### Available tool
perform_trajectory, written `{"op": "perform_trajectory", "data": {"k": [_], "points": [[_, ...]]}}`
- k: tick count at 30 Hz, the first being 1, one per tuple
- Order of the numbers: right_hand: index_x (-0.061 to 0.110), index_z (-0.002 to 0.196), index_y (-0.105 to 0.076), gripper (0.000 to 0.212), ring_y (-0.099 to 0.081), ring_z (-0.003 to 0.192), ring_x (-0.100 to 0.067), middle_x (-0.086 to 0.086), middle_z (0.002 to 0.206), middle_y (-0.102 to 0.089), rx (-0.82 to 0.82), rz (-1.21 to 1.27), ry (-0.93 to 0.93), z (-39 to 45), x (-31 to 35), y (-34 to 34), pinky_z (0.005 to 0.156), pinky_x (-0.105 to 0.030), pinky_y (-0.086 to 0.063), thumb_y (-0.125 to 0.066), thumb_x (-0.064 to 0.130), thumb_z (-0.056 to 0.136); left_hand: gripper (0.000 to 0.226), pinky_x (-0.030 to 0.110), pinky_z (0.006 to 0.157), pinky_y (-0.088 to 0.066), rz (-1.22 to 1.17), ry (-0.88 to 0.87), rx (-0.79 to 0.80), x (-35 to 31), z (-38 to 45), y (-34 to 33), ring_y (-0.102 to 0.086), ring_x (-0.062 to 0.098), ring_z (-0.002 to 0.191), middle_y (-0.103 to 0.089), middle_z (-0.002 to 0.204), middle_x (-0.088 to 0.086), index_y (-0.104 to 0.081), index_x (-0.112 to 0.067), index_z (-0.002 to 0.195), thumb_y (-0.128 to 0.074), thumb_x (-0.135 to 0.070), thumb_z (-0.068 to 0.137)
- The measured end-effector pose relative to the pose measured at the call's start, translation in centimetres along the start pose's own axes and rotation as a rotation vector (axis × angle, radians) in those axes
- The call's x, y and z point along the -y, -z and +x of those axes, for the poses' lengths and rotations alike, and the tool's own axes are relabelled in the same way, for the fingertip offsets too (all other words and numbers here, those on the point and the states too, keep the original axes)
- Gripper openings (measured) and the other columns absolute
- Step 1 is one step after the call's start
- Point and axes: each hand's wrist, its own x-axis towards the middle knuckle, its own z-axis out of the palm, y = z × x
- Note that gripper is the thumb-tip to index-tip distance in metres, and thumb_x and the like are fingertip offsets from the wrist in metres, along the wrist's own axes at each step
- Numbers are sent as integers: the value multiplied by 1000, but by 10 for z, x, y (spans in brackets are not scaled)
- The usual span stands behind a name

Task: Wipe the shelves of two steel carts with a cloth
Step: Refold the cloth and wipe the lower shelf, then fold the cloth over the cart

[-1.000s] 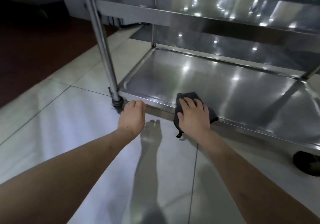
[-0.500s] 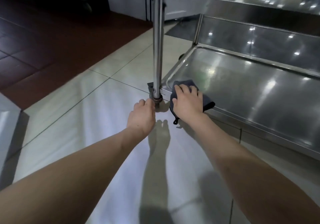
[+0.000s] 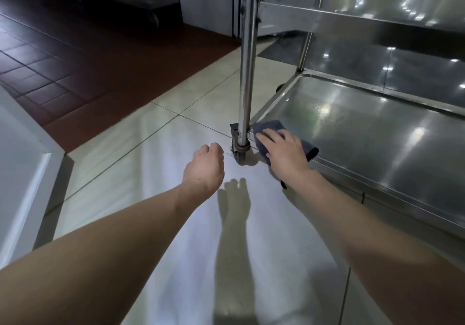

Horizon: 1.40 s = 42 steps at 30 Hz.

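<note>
Head view: right hand (image 3: 284, 148) presses the cloth (image 3: 274, 127) flat-fingered at the bottom shelf (image 3: 377, 138)'s near-left corner, shelf stretching rightward; left hand (image 3: 205, 166) hangs loosely curled, empty.

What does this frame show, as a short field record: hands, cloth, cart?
right hand: fingers straight, pressing the cloth flat
left hand: loosely curled, holds nothing, above the floor beside the cart post
cloth: dark, on the near left corner of the bottom shelf
bottom shelf: steel, glossy
cart post: upright, just left of the cloth
floor: pale tiles
</note>
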Motion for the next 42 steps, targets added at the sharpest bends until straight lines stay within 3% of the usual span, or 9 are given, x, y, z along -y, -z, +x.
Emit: {"op": "perform_trajectory", "data": {"k": [8,11,14,17,22,29,35,38,42], "points": [[16,151,-54,57,-49,133,-35,-5,155,-52,-86,344,-76,-76,-21,40,114,-48,-38,-68,8,97,28,40,87,-46,-218,54,59,-42,-37,2,-52,26,107,-53,119,4,-52,-15,124,-33,-24,106],[19,152,-51,57,-48,139,-22,0,153,-53,-45,663,-218,-117,2,83,117,-35,-35,-70,11,98,25,31,78,-40,-351,129,84,-69,-73,22,-56,25,95,-60,110,8,-56,-12,120,-37,-22,106],[26,148,-49,54,-50,128,-8,14,141,-54,27,865,-317,-157,27,142,107,-30,-39,-71,19,99,23,30,71,-40,-438,203,119,-109,-104,68,-58,24,91,-64,105,4,-57,-14,117,-38,-23,107],[28,142,-52,50,-53,123,-2,16,137,-57,82,959,-293,-188,47,214,104,-22,-40,-73,18,97,24,27,65,-44,-511,256,134,-156,-129,133,-62,22,93,-66,104,1,-58,-18,117,-38,-28,107],[22,136,-60,45,-45,121,13,6,134,-57,75,981,-277,-219,71,378,98,-3,-30,-74,13,94,21,41,89,-56,-670,350,159,-234,-172,264,-71,18,92,-73,99,-2,-63,-22,107,-47,-34,102],[32,138,-57,56,-54,119,6,18,131,-59,18,1025,-322,-256,67,632,95,-5,-37,-80,15,89,53,46,83,-60,-790,356,240,-391,-233,468,-69,19,83,-72,80,-4,-71,-25,86,-57,-75,74],[31,132,-63,56,-51,127,4,31,135,-53,-100,962,-281,-283,26,801,108,-22,-43,-83,11,84,11,48,85,-58,-883,246,178,-529,-261,585,-71,24,91,-74,88,4,-68,-18,91,-67,-28,88],[27,135,-64,57,-47,135,4,23,146,-50,-148,935,-314,-298,-2,864,113,-19,-38,-83,10,84,12,53,89,-56,-910,157,189,-589,-269,626,-70,27,93,-73,94,8,-66,-17,97,-64,-27,92],[31,139,-60,51,-49,134,3,21,144,-55,-264,969,-390,-324,-46,933,110,-16,-39,-77,16,94,15,47,92,-56,-879,-11,227,-663,-276,660,-68,17,99,-72,101,-5,-65,-31,104,-65,-36,91]]}}
